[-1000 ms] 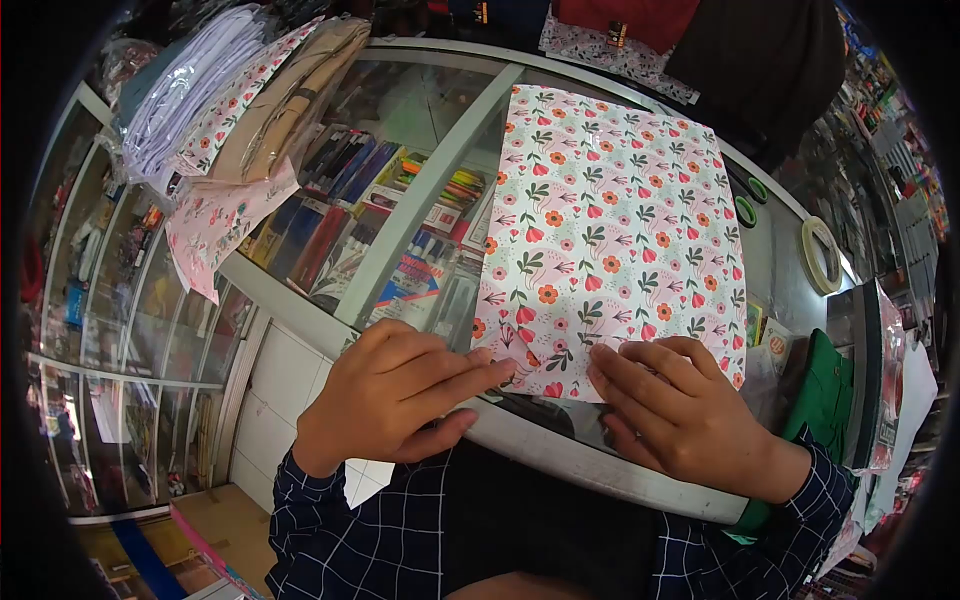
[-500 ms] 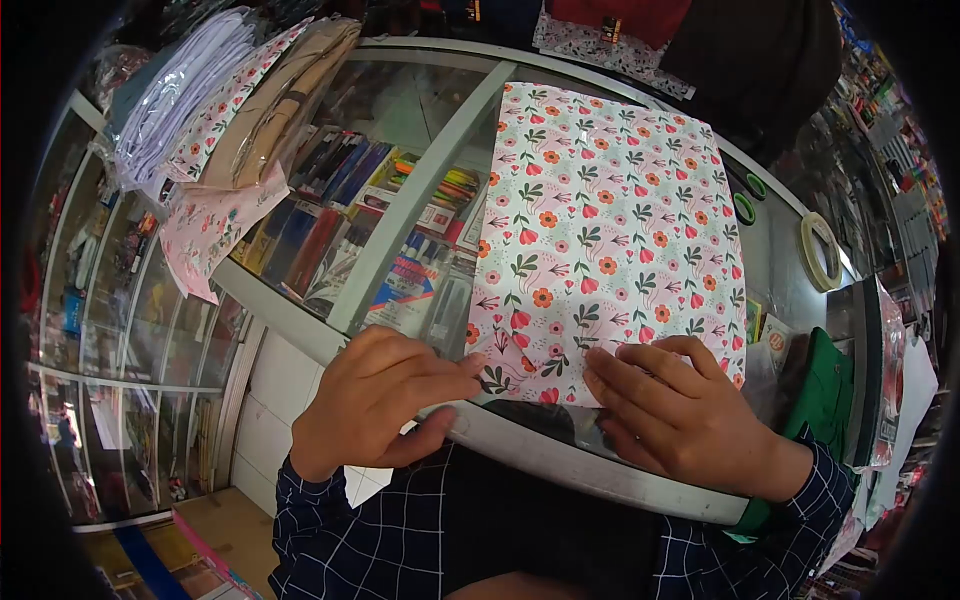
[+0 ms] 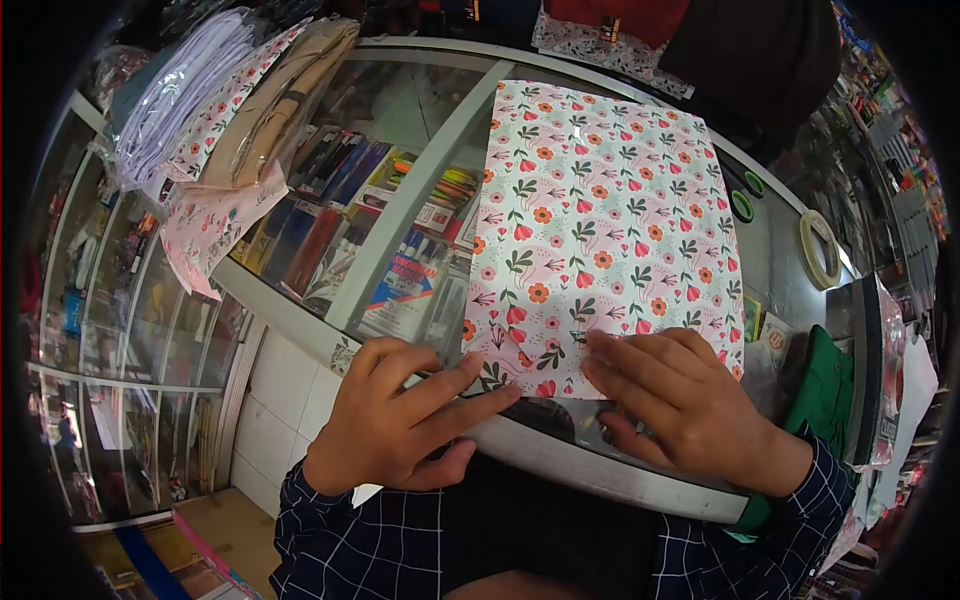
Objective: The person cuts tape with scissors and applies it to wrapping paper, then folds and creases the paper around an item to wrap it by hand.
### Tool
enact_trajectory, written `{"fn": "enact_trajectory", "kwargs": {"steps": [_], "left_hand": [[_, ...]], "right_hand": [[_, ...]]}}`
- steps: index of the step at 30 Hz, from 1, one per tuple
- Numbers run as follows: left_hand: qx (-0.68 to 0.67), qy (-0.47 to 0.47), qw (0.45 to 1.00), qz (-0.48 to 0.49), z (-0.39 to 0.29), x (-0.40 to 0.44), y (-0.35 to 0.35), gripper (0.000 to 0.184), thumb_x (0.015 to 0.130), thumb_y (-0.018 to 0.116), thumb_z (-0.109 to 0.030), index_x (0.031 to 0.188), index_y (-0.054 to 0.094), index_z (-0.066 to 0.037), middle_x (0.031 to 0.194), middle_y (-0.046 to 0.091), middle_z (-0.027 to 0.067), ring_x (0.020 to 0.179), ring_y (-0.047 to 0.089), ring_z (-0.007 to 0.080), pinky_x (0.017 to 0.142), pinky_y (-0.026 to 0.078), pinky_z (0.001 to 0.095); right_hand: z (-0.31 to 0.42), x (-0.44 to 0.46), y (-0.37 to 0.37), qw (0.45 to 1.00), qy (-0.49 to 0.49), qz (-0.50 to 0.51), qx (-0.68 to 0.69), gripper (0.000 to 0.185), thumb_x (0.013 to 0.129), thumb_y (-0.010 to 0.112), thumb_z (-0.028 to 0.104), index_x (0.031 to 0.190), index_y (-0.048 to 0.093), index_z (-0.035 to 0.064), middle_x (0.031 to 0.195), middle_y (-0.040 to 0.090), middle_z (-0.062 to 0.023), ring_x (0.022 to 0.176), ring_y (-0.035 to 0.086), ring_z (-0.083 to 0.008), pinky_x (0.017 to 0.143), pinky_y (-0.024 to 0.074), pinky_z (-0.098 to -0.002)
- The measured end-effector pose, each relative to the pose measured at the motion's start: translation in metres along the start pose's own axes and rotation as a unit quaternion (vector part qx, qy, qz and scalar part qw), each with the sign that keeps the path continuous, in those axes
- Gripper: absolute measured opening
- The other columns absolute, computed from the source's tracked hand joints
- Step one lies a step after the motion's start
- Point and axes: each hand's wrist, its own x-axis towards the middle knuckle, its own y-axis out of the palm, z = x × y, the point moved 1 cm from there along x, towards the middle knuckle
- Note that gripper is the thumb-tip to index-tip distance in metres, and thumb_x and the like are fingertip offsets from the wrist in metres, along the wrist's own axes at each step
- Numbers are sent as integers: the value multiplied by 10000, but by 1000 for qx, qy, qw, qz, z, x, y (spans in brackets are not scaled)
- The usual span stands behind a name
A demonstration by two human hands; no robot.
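Observation:
A sheet of floral-print paper (image 3: 610,230), white and pink with red and orange flowers, lies flat on a glass-topped counter. My left hand (image 3: 400,420) is at the paper's lower left corner, fingers apart, with a fingertip touching the near edge. Nothing is held in it. My right hand (image 3: 685,400) rests on the lower right part of the paper. Its fingers lie stretched out on the print, and the thumb sits below the near edge, over the glass. The undersides of the right fingers are hidden.
Tape rolls, one large and pale (image 3: 820,249) and two small and green (image 3: 742,206), lie right of the paper. Folded wrapped stacks (image 3: 235,100) sit at the left back. A green folded item (image 3: 822,385) is at the right. Pens and stationery (image 3: 400,280) show through the glass.
My left hand has turned slightly and its fingers have spread, one reaching farther right along the near edge. The paper has shifted a little left and away. My right hand has barely moved.

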Motion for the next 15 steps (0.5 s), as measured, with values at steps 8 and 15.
{"fn": "enact_trajectory", "kwargs": {"steps": [8,15], "left_hand": [[17,10,999,36,-23,28,8,619,825,652,-529,1288,603,-123,1282,587,77,1189,536,245,1029,394,433],[7,28,997,68,-28,37,17,725,792,648,-591,1304,589,-82,1308,583,79,1159,564,216,1005,424,382]], "right_hand": [[-12,2,-4,998,-4,-1,57,433,830,682,205,1232,604,64,1307,516,-177,1058,570,-302,916,469,-412],[-40,-7,-29,978,83,-23,188,353,859,699,180,1158,604,20,1175,586,-158,1052,579,-310,894,466,-394]]}}
